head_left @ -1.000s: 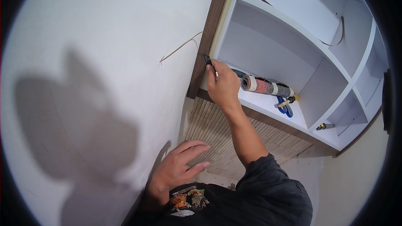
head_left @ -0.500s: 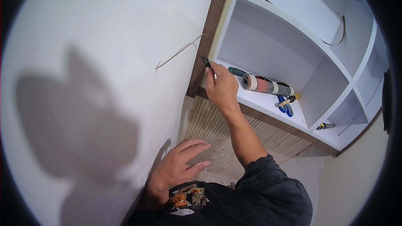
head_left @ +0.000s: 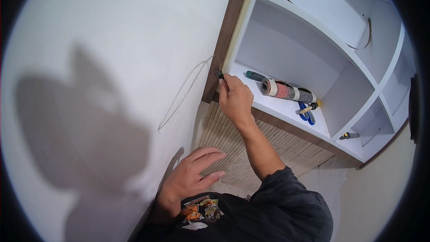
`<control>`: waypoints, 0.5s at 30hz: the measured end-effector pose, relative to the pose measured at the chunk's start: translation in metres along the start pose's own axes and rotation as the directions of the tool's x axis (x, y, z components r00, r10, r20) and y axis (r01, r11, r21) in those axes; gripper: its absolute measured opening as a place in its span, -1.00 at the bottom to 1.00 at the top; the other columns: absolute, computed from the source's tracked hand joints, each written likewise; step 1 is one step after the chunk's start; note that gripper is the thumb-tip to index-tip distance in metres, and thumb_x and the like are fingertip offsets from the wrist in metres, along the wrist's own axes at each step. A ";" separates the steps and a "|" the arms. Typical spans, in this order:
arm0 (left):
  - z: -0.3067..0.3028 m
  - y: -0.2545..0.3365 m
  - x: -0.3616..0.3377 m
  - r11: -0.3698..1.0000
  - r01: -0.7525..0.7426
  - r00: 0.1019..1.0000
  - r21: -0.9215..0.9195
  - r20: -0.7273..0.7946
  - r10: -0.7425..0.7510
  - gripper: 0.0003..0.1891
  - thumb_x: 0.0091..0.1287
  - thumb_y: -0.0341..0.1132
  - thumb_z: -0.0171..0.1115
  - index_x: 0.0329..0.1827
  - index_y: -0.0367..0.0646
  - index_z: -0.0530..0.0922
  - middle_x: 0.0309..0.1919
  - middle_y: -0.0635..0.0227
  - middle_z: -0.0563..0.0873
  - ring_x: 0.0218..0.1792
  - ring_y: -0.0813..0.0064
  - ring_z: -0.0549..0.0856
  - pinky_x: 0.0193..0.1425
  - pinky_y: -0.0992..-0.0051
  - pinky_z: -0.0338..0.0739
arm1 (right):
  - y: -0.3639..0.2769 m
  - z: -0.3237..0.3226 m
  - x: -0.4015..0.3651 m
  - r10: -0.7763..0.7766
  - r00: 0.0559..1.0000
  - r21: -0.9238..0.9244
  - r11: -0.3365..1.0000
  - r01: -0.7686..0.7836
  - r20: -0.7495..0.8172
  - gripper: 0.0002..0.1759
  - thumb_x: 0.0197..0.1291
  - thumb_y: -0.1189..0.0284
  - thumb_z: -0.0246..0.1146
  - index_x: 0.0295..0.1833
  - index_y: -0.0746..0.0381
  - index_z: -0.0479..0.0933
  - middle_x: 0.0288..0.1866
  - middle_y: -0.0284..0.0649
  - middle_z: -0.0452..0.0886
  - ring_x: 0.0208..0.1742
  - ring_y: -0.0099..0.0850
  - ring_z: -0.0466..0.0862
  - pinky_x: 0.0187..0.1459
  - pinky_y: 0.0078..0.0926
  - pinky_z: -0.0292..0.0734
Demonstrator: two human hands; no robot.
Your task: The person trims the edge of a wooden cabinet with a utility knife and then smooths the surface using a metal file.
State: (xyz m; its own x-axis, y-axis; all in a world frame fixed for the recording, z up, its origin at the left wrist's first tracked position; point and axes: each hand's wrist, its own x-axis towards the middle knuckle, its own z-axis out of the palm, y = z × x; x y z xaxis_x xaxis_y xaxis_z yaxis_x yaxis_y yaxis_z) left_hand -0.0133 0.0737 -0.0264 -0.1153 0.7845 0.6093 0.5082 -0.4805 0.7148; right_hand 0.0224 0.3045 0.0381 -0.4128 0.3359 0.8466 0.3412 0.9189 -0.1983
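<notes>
My right hand [head_left: 236,98] grips a small black cutter [head_left: 220,75], mostly hidden by my fingers. Its tip rests at the brown edge panel [head_left: 224,45] on the cabinet's left side. From that spot a thin, pale strip of shaving [head_left: 182,90] loops out in front of the white wall. Lower down, my left hand [head_left: 195,175] hovers near my shirt with fingers apart, holding nothing. Beside my right hand, on the white shelf, lie a green-handled tool [head_left: 255,76] and a rolled red and grey cloth-like bundle [head_left: 286,91] with pale bands.
Blue-handled scissors [head_left: 307,115] and a yellow-ended tool [head_left: 311,106] lie past the roll. Another yellow and black tool [head_left: 349,136] sits in the right compartment. A curved brown strip [head_left: 368,36] hangs in the upper compartment. Ribbed panelling [head_left: 268,145] runs below the cabinet; a white wall [head_left: 112,27] stands left.
My right hand has moved slightly down along the brown edge with the cutter. The shaving has become longer and now hangs in a loop lower down. My left hand has stayed put.
</notes>
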 end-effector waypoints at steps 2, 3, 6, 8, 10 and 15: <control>0.000 -0.001 0.001 1.000 -0.003 1.000 0.006 0.005 0.003 -0.54 0.30 -0.40 0.49 0.25 -0.31 0.64 0.17 0.05 0.69 0.14 0.13 0.70 0.26 0.32 0.58 | 0.003 0.003 -0.004 0.007 1.000 -0.011 1.000 -0.007 0.017 -0.84 0.34 0.44 0.30 -0.02 0.23 0.66 -0.30 -0.13 0.69 -0.34 0.00 0.68 -0.21 -0.08 0.54; 0.000 0.000 0.001 1.000 0.000 1.000 0.004 0.009 0.000 -0.55 0.30 -0.40 0.49 0.25 -0.31 0.64 0.17 0.05 0.69 0.14 0.14 0.70 0.26 0.32 0.58 | 0.003 0.004 -0.004 0.002 1.000 -0.004 1.000 -0.002 0.008 -0.84 0.34 0.44 0.30 -0.02 0.23 0.66 -0.30 -0.13 0.69 -0.34 0.00 0.68 -0.21 -0.08 0.54; 0.000 0.001 0.000 1.000 0.012 1.000 -0.001 0.015 -0.012 -0.55 0.30 -0.40 0.48 0.25 -0.31 0.64 0.18 0.05 0.68 0.14 0.14 0.70 0.26 0.32 0.58 | 0.003 0.004 -0.007 -0.008 1.000 0.020 1.000 0.009 -0.007 -0.84 0.34 0.44 0.30 -0.03 0.23 0.66 -0.30 -0.11 0.70 -0.33 0.02 0.69 -0.23 -0.05 0.55; -0.001 0.001 0.000 1.000 0.015 1.000 -0.002 0.015 -0.015 -0.55 0.31 -0.41 0.48 0.25 -0.31 0.64 0.19 0.05 0.68 0.14 0.14 0.70 0.26 0.32 0.58 | 0.001 0.002 -0.007 -0.009 1.000 0.033 0.999 0.010 -0.012 -0.85 0.34 0.44 0.30 -0.04 0.24 0.67 -0.29 -0.05 0.70 -0.31 0.07 0.70 -0.27 -0.01 0.55; -0.001 -0.001 0.001 1.000 0.007 1.000 -0.007 0.016 -0.007 -0.55 0.31 -0.40 0.48 0.25 -0.31 0.64 0.19 0.05 0.68 0.14 0.15 0.70 0.25 0.32 0.58 | 0.002 0.004 -0.009 -0.005 1.000 0.016 1.000 0.005 0.001 -0.85 0.34 0.44 0.31 -0.05 0.24 0.67 -0.30 -0.06 0.70 -0.33 0.07 0.69 -0.27 -0.01 0.55; 0.000 0.001 -0.001 1.000 0.009 1.000 0.001 0.013 -0.009 -0.55 0.30 -0.40 0.49 0.24 -0.31 0.64 0.17 0.07 0.68 0.14 0.16 0.70 0.25 0.33 0.58 | 0.002 0.002 -0.013 -0.010 1.000 0.015 1.000 0.010 0.021 -0.86 0.35 0.43 0.31 -0.06 0.24 0.67 -0.30 -0.08 0.70 -0.34 0.06 0.66 -0.25 -0.01 0.52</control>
State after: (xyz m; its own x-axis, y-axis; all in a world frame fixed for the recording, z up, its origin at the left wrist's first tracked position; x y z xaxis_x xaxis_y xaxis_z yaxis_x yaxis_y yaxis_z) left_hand -0.0130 0.0726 -0.0260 -0.1092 0.7938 0.5983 0.5076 -0.4730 0.7201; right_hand 0.0266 0.3020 0.0256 -0.4339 0.3312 0.8379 0.3247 0.9250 -0.1974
